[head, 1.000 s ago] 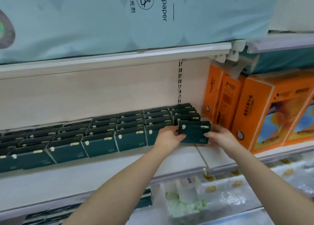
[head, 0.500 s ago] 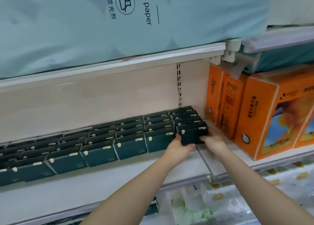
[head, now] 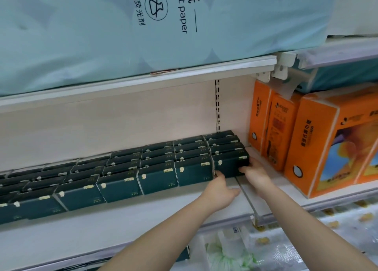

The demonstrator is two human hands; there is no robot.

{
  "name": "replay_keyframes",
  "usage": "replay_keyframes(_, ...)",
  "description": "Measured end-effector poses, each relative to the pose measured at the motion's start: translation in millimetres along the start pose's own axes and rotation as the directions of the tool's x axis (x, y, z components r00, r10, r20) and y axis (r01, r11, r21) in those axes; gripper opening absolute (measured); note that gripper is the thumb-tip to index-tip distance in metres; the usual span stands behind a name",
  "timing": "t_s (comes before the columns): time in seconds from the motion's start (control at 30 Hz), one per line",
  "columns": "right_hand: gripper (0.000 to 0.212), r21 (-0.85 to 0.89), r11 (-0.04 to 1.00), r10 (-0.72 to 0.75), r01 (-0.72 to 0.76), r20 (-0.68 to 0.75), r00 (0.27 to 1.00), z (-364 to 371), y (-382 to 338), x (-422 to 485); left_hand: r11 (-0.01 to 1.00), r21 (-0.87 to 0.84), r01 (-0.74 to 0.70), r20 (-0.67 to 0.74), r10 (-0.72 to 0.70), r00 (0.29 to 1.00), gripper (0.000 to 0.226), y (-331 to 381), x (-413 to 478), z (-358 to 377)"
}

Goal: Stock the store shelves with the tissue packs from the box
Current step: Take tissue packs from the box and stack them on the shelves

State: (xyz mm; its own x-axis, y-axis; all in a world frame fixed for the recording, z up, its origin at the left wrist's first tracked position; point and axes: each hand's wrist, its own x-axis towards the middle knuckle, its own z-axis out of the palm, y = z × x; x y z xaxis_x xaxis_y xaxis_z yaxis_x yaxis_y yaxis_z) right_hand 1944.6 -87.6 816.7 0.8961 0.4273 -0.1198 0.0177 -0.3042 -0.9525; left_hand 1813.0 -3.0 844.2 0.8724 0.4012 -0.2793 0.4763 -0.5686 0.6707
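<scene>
Along the back half of the shelf [head: 122, 225], dark green tissue packs [head: 120, 187] stand in rows to its right end. The left hand [head: 219, 190] presses fingertips [head: 219, 176] on the lower left corner of the front tissue pack [head: 230, 164], thumb splayed free. The right hand [head: 256, 175] meets the pack's right end, and whether its fingers wrap it I cannot tell. Orange tissue boxes [head: 319, 146] stand just beside. Light, squashy, slick-wrapped, I judge: take it by the short ends, push on the flat face.

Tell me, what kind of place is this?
Most likely a shop's paper-goods aisle: rows of identical dark green tissue packs line a shelf, orange tissue boxes stand beside them, and a big toilet paper pack sits above.
</scene>
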Motion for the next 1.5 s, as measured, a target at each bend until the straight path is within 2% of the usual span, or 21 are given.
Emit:
replay_keyframes(0.07,0.028,-0.036,0.999,-0.007,0.007,-0.005,1.0,-3,1,-1,0.991,0.132,-0.022,-0.029,0.026,0.999,0.064,-1,-5,-9)
replay_keyframes(0.17,0.069,-0.147,0.985,-0.088,0.085,-0.017,0.996,-14,3,-4,0.952,0.304,-0.026,-0.166,0.08,0.983,0.048,-3,-12,-42)
replay_keyframes(0.23,0.084,-0.247,0.958,-0.157,0.147,-0.02,0.987,-22,0,-13,0.945,0.327,0.0,-0.245,0.085,0.966,0.046,-7,-17,-71)
replay_keyframes(0.3,0.09,-0.399,0.885,-0.273,0.239,-0.031,0.961,-25,-5,-21,0.948,0.317,0.034,-0.264,0.054,0.963,0.047,-16,-22,-96)
replay_keyframes(0.37,0.095,-0.54,0.764,-0.406,0.352,0.021,0.914,-24,-13,-30,0.934,0.352,0.057,-0.283,0.048,0.958,0.052,-31,-35,-113)
replay_keyframes(0.47,0.101,-0.637,0.602,-0.482,0.482,0.192,0.855,-11,-32,-48,0.823,0.56,0.09,-0.405,0.177,0.897,0.068,-61,-61,-131)
replay_keyframes(0.53,0.101,-0.659,0.514,-0.509,0.549,0.281,0.814,6,-46,-62,0.761,0.642,0.092,-0.408,0.238,0.881,0.082,-81,-80,-144)
replay_keyframes(0.7,0.096,-0.597,0.373,-0.551,0.711,0.474,0.687,58,-84,-92,0.728,0.663,0.176,-0.446,0.194,0.874,0.098,-126,-131,-181)
replay_keyframes(0.83,0.097,-0.542,0.295,-0.537,0.787,0.587,0.606,105,-106,-111,0.763,0.608,0.221,-0.517,0.169,0.839,0.1,-165,-178,-204)
replay_keyframes(1.0,0.095,-0.416,0.164,-0.531,0.894,0.727,0.436,176,-127,-144,0.823,0.487,0.291,-0.615,0.087,0.784,0.103,-227,-243,-228)
replay_keyframes(1.13,0.095,-0.294,0.067,-0.465,0.953,0.836,0.291,234,-135,-173,0.864,0.337,0.375,-0.716,-0.023,0.698,0.105,-278,-314,-241)
replay_keyframes(1.33,0.091,-0.051,0.03,-0.411,0.998,0.91,0.059,324,-130,-232,0.845,0.106,0.524,-0.783,-0.254,0.568,0.108,-353,-432,-213)
replay_keyframes(1.5,0.09,0.106,0.089,-0.336,0.99,0.939,-0.07,395,-108,-288,0.766,-0.044,0.642,-0.737,-0.459,0.497,0.108,-415,-504,-178)
